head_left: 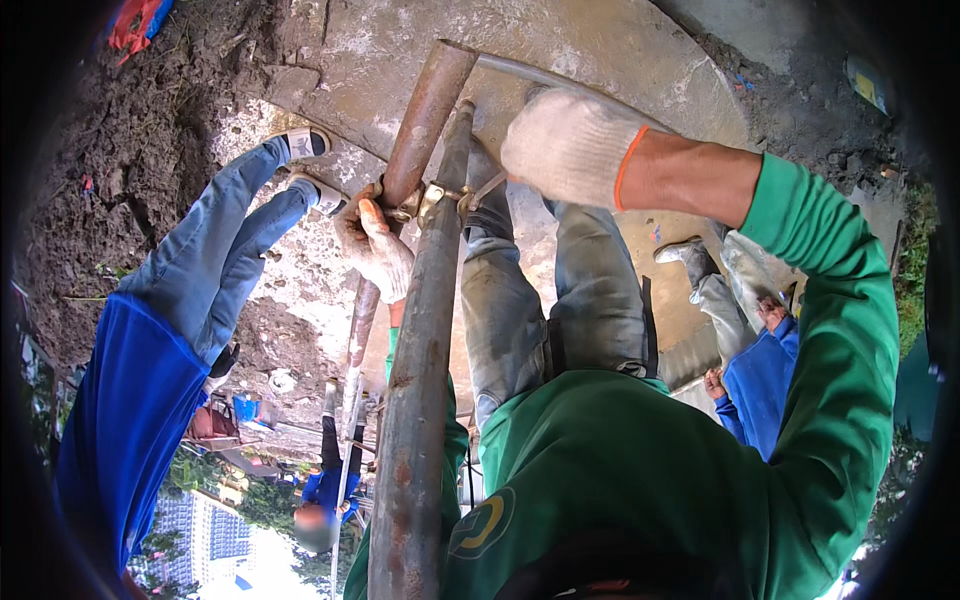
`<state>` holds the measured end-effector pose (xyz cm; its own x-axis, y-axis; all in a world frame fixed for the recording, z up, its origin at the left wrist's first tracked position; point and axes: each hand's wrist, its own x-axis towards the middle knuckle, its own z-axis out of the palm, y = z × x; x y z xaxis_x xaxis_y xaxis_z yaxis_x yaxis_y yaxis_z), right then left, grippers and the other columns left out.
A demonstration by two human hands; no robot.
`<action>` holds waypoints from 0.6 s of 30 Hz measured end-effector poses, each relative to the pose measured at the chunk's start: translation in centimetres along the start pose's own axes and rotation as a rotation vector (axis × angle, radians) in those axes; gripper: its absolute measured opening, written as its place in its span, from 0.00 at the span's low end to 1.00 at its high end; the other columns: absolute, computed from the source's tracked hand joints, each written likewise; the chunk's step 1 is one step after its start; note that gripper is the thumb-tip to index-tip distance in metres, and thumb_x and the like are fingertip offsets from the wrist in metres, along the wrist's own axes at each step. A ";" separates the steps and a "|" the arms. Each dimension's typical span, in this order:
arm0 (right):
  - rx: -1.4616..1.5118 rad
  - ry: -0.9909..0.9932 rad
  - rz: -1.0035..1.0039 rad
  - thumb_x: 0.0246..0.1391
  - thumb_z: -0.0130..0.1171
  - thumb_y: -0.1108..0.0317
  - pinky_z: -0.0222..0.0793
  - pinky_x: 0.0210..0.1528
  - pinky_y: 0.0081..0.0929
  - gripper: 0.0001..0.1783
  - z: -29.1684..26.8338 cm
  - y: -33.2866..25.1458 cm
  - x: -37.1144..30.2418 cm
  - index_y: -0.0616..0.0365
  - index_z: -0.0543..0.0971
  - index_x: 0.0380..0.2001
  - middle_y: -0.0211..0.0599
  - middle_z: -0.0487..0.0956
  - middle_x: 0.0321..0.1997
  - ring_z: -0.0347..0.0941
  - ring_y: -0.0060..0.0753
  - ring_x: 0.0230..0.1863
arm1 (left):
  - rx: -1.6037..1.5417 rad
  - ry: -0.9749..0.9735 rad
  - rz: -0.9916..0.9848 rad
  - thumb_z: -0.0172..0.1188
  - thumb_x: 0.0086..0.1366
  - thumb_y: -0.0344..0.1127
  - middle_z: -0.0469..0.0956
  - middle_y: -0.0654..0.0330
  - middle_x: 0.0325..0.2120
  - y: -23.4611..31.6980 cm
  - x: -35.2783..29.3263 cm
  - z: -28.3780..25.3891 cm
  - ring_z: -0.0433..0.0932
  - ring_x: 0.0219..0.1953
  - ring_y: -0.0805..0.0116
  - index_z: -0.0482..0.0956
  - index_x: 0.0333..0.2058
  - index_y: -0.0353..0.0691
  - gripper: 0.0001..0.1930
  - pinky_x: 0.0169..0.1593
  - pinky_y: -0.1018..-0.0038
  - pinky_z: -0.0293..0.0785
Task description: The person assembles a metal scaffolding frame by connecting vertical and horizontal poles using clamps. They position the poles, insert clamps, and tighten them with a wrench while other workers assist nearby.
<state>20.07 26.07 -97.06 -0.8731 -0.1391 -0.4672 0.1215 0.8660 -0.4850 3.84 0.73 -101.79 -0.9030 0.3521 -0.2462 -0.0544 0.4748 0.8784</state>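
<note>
My right hand (575, 150), in a pale knit glove with an orange cuff edge, is closed on a wrench (487, 189). Only a short metal length of the wrench shows, reaching to the bolt side of a scaffold clamp (432, 203). That brass-coloured clamp joins a long grey steel pipe (415, 400) to a rusty brown pipe (428, 115). My left hand (378, 250), also gloved, wraps around the rusty pipe just below the clamp. Part of its fingers is hidden behind the pipes.
A person in blue (140, 350) stands at the left, another person in blue (755, 375) at the right. Farther back is a third person (325, 490). Concrete (600, 45) lies underfoot, with muddy soil (90, 180) on the left. Another pipe (560, 80) runs behind my right hand.
</note>
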 end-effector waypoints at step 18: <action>2.643 0.007 0.852 0.71 0.54 0.64 0.73 0.21 0.39 0.06 10.1 -24.2 -0.5 0.52 0.77 0.43 0.33 0.76 0.28 0.72 0.33 0.21 | -0.010 -0.016 -0.051 0.65 0.75 0.37 0.81 0.62 0.37 0.5 0.0 -0.3 0.75 0.36 0.77 0.83 0.47 0.32 0.12 0.42 0.77 0.75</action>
<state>22.32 0.30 -92.54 -0.4339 -0.2860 -0.8544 0.1388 -0.9582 0.2503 3.71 0.71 -101.26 -0.8922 0.3401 -0.2972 -0.1045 0.4847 0.8684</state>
